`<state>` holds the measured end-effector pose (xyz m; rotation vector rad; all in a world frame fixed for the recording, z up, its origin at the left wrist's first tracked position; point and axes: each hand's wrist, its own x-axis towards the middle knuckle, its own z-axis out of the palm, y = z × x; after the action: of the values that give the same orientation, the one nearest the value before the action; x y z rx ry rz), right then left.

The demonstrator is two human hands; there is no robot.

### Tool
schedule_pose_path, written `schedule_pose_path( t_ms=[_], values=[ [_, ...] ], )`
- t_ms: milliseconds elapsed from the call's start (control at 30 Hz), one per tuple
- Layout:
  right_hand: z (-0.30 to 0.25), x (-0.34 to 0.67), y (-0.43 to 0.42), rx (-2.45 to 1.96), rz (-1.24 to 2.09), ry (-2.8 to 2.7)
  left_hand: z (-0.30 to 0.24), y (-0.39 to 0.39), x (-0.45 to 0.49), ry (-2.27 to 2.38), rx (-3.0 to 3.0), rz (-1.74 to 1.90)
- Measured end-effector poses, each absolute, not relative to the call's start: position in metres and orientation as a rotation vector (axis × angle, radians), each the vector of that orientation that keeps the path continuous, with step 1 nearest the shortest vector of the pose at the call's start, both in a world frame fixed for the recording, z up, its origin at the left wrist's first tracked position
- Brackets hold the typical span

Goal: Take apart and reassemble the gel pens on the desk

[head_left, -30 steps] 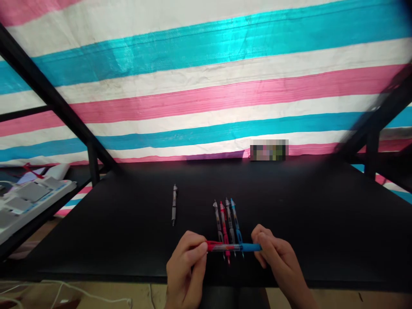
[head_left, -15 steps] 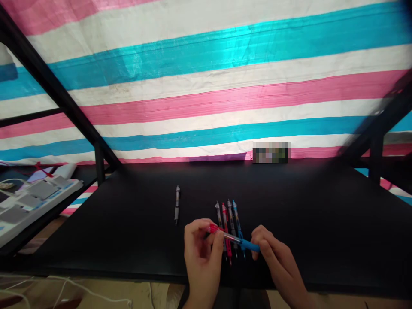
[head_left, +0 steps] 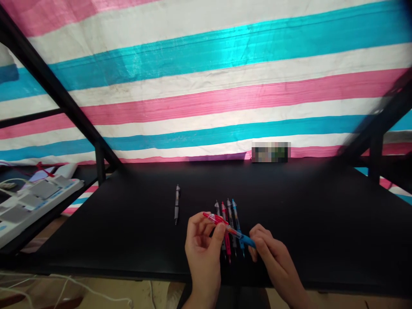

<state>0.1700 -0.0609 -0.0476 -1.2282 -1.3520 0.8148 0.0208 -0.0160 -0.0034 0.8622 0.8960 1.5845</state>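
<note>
Both hands hold one pen (head_left: 229, 230) with a red upper half and a blue lower half, tilted up to the left above the black table (head_left: 128, 223). My left hand (head_left: 202, 251) pinches the red end with thumb and fingers. My right hand (head_left: 273, 262) grips the blue end. Just behind the held pen, several pens (head_left: 228, 219) lie side by side in a row: grey, red, grey and blue. A single grey pen (head_left: 176, 204) lies apart to the left of the row.
A striped pink, cyan and white tarp (head_left: 206, 86) hangs behind the table. Black frame bars (head_left: 58, 98) slant at both sides. A white tray with grey pads (head_left: 28, 201) sits on a lower surface at the left. White cables (head_left: 64, 292) lie on the floor.
The held pen has turned from level to slanted, its red end raised up and leftward. My left hand has shifted right and upward; my right hand has stayed near the blue end.
</note>
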Motion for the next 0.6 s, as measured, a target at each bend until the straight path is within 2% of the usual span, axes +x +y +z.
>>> schedule_pose_path(
  t_ms=[200, 400, 600],
  values=[
    [-0.044, 0.172, -0.062, -1.149, 0.889, -1.199, 0.024, 0.018, -0.01, 0.883, 1.094, 1.633],
    [-0.046, 0.168, -0.064, -1.159, 0.934, -1.022, 0.052, 0.075, -0.059, 0.859, 1.324, 1.433],
    [-0.048, 0.169, -0.065, -1.2, 0.94, -1.008, 0.051, 0.11, -0.078, 0.872, 1.337, 1.251]
  ],
)
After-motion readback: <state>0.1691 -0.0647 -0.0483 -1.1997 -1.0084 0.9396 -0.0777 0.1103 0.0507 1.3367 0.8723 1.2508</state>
